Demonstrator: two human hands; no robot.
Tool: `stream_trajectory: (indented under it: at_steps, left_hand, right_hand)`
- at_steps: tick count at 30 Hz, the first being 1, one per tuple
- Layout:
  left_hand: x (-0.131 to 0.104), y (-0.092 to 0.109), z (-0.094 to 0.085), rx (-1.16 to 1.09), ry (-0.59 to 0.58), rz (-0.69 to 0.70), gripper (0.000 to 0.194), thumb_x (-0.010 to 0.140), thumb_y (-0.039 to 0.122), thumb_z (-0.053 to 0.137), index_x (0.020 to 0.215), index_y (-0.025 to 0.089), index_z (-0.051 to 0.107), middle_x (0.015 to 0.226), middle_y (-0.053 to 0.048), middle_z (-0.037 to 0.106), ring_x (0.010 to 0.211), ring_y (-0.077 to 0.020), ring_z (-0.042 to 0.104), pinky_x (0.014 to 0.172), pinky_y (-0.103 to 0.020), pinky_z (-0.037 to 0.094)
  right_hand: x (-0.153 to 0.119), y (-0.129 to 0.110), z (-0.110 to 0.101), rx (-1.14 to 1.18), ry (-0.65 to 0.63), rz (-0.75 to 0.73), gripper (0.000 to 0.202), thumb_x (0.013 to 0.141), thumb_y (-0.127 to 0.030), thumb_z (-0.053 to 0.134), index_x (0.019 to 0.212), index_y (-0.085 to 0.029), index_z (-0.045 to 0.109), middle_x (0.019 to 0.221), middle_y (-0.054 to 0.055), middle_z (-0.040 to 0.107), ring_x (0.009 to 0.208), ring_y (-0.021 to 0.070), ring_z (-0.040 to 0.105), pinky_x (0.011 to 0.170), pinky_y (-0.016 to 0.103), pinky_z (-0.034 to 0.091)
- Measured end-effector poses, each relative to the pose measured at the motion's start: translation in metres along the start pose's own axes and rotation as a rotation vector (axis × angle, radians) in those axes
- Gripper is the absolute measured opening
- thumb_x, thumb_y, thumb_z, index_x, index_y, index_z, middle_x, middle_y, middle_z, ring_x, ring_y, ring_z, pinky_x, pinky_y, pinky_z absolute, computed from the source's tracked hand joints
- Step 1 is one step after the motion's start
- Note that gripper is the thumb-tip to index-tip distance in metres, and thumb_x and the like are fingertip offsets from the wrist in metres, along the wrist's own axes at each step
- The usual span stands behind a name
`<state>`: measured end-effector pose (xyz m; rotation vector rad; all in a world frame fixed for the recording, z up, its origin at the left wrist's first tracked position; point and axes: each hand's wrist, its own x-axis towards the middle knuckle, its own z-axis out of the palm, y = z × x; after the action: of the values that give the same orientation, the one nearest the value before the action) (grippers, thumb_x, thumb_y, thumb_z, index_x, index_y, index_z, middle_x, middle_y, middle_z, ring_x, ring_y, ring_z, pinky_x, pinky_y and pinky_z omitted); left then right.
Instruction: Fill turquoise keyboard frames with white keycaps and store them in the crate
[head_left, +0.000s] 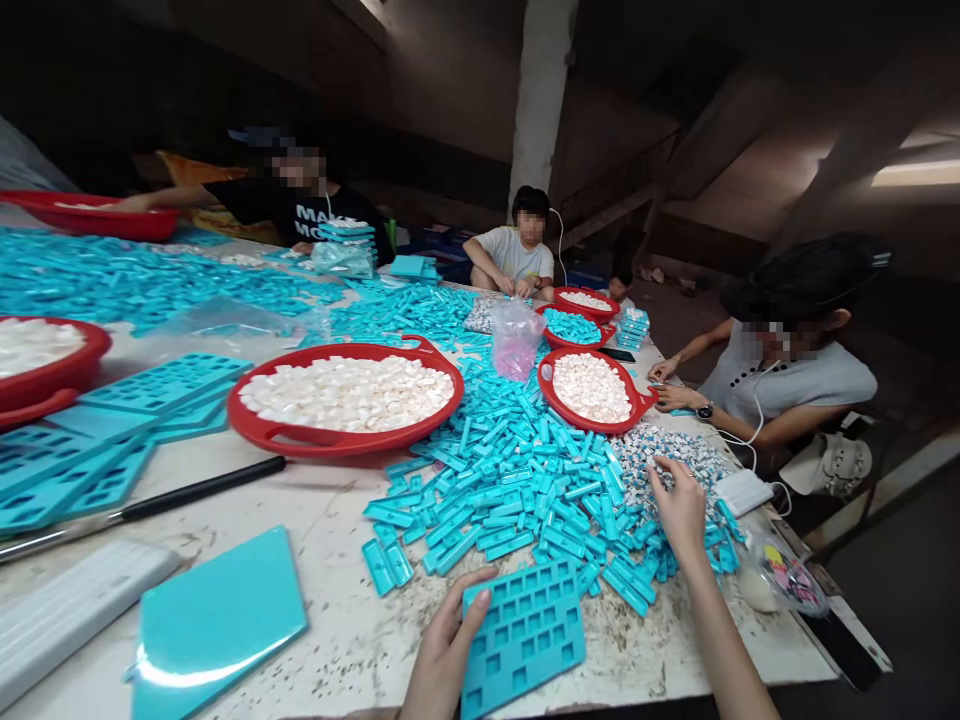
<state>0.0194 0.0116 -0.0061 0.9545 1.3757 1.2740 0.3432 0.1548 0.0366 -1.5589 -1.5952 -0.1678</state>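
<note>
My left hand (450, 645) grips the left edge of a turquoise tray with square recesses (523, 635), its thumb on top, held tilted over the near table edge. My right hand (681, 505) is over the right side of the heap, at a pile of small white and blue pieces (660, 450); its thumb and fingers are apart, and any piece at its fingertips is too small to make out. Between and beyond my hands spreads a heap of narrow turquoise pieces (517, 490). A flat turquoise plate (217, 615) lies left of my left hand.
Red baskets of white pieces stand mid-table (345, 447) and farther right (592, 425). Recessed turquoise trays (165, 385) lie left, near a black-handled rod (202, 490). A power bank (742, 492) and phone (844, 645) lie right. Several people sit around the table.
</note>
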Motion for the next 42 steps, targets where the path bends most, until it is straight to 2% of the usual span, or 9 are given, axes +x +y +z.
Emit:
stream_trajectory:
  at_steps: [2, 8, 13, 17, 20, 25, 29, 35, 42]
  left_hand:
    - [0.001, -0.002, 0.0, -0.044, -0.011, -0.033, 0.061, 0.075, 0.074, 0.065, 0.107, 0.023, 0.075, 0.119, -0.009, 0.074, 0.124, -0.0355, 0.061, 0.102, -0.044, 0.052]
    - [-0.002, -0.016, 0.002, -0.072, 0.046, -0.03, 0.065, 0.075, 0.075, 0.064, 0.109, 0.02, 0.072, 0.113, -0.01, 0.075, 0.111, -0.0339, 0.069, 0.094, -0.042, 0.057]
    - [-0.002, -0.006, -0.009, 0.017, 0.083, 0.048, 0.056, 0.079, 0.069, 0.065, 0.106, 0.021, 0.073, 0.118, -0.011, 0.074, 0.117, -0.0342, 0.065, 0.101, -0.043, 0.052]
    - [0.009, 0.008, -0.015, -0.009, 0.06, 0.029, 0.056, 0.075, 0.071, 0.065, 0.099, 0.021, 0.075, 0.112, -0.011, 0.076, 0.115, -0.0345, 0.066, 0.103, -0.045, 0.05]
    - [0.014, 0.009, -0.015, -0.054, 0.043, -0.019, 0.06, 0.076, 0.071, 0.063, 0.104, 0.02, 0.074, 0.114, -0.011, 0.076, 0.113, -0.0333, 0.066, 0.1, -0.045, 0.052]
    - [0.013, 0.005, -0.014, -0.017, 0.098, -0.014, 0.055, 0.084, 0.065, 0.055, 0.11, 0.019, 0.073, 0.122, -0.01, 0.073, 0.121, -0.0312, 0.062, 0.107, -0.043, 0.046]
    - [0.012, 0.004, -0.015, -0.037, 0.071, 0.002, 0.052, 0.084, 0.063, 0.056, 0.109, 0.019, 0.074, 0.121, -0.009, 0.073, 0.123, -0.032, 0.061, 0.107, -0.042, 0.047]
    - [0.01, 0.0, -0.017, -0.03, 0.081, -0.033, 0.053, 0.086, 0.062, 0.056, 0.114, 0.02, 0.072, 0.127, -0.009, 0.071, 0.128, -0.0316, 0.058, 0.114, -0.043, 0.039]
    - [0.01, -0.001, -0.02, -0.003, 0.06, -0.063, 0.056, 0.086, 0.064, 0.056, 0.116, 0.019, 0.072, 0.129, -0.01, 0.069, 0.129, -0.0327, 0.056, 0.113, -0.043, 0.039]
  right_hand:
    - [-0.002, -0.024, -0.003, 0.156, -0.025, -0.047, 0.036, 0.095, -0.05, 0.054, 0.1, -0.019, 0.071, 0.103, 0.012, 0.073, 0.09, 0.0271, 0.07, 0.082, 0.041, 0.056]
    - [-0.031, -0.112, 0.012, 0.638, -0.355, -0.149, 0.016, 0.094, -0.035, 0.066, 0.103, -0.024, 0.073, 0.101, 0.005, 0.075, 0.081, 0.0195, 0.074, 0.074, 0.031, 0.063]
    - [-0.056, -0.15, 0.028, 0.812, -0.568, -0.301, 0.018, 0.094, -0.031, 0.068, 0.11, -0.029, 0.076, 0.104, 0.004, 0.076, 0.096, 0.0201, 0.073, 0.086, 0.032, 0.061]
    - [-0.07, -0.155, 0.035, 0.817, -0.624, -0.342, 0.025, 0.098, -0.028, 0.062, 0.121, -0.031, 0.072, 0.113, 0.005, 0.074, 0.104, 0.0193, 0.071, 0.09, 0.033, 0.058]
    - [-0.079, -0.155, 0.041, 0.774, -0.672, -0.395, 0.032, 0.097, -0.027, 0.062, 0.129, -0.03, 0.066, 0.115, 0.005, 0.074, 0.105, 0.0192, 0.07, 0.093, 0.034, 0.057]
    - [-0.089, -0.156, 0.051, 0.705, -0.643, -0.526, 0.02, 0.099, -0.027, 0.061, 0.116, -0.026, 0.071, 0.107, 0.005, 0.075, 0.1, 0.0192, 0.07, 0.093, 0.036, 0.053]
    - [-0.091, -0.158, 0.06, 0.688, -0.586, -0.607, 0.018, 0.098, -0.03, 0.064, 0.112, -0.027, 0.074, 0.104, 0.004, 0.075, 0.094, 0.0192, 0.068, 0.088, 0.038, 0.05]
    - [-0.099, -0.154, 0.065, 0.66, -0.554, -0.547, 0.02, 0.096, -0.036, 0.066, 0.113, -0.029, 0.075, 0.092, 0.003, 0.073, 0.088, 0.0193, 0.066, 0.085, 0.038, 0.049]
    - [-0.102, -0.154, 0.062, 0.664, -0.546, -0.53, 0.017, 0.097, -0.033, 0.065, 0.108, -0.026, 0.076, 0.093, 0.003, 0.073, 0.088, 0.0184, 0.066, 0.087, 0.036, 0.047]
